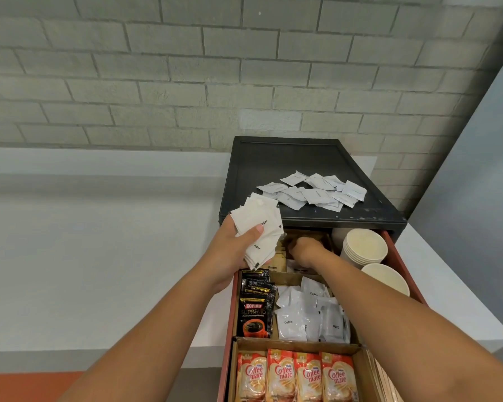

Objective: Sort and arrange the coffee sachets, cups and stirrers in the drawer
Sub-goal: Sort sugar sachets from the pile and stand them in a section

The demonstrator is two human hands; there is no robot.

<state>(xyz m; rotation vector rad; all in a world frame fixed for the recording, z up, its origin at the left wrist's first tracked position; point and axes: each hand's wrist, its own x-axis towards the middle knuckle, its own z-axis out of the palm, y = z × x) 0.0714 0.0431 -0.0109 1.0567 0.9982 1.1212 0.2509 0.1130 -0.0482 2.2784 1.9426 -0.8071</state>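
The white counter (pixel 99 256) carries a black drawer unit (pixel 288 161) against the brick wall. Its red-sided drawer (pixel 397 258) is pulled out toward the person. Most of the drawer looks sorted already. Coffee-mate sachets (pixel 296 375) stand in a row in the near compartment, with what look like wooden stirrers (pixel 382 378) along its right edge. Behind them, white coffee sachets (pixel 311 317) fill the middle compartment, less tidily. Kopiko sachets (pixel 254 311) are filed along the drawer's left edge. The paper cups (pixel 363 248) lie stacked at the far right corner, with a second stack (pixel 386 278) just in front.

Some sorting is left. A loose scatter of white sachets (pixel 314 191) lies on the unit's top near its front edge, and a bundle is not yet put away. The left hand (pixel 233 248) holds that fan of sugar sachets (pixel 262 230) above the drawer's far left corner, with the thumb clamped across them. The right hand (pixel 305 250) reaches into the far compartment beside brown sachets (pixel 273 262). Its fingers curl down out of sight, so I cannot tell whether they pinch anything.
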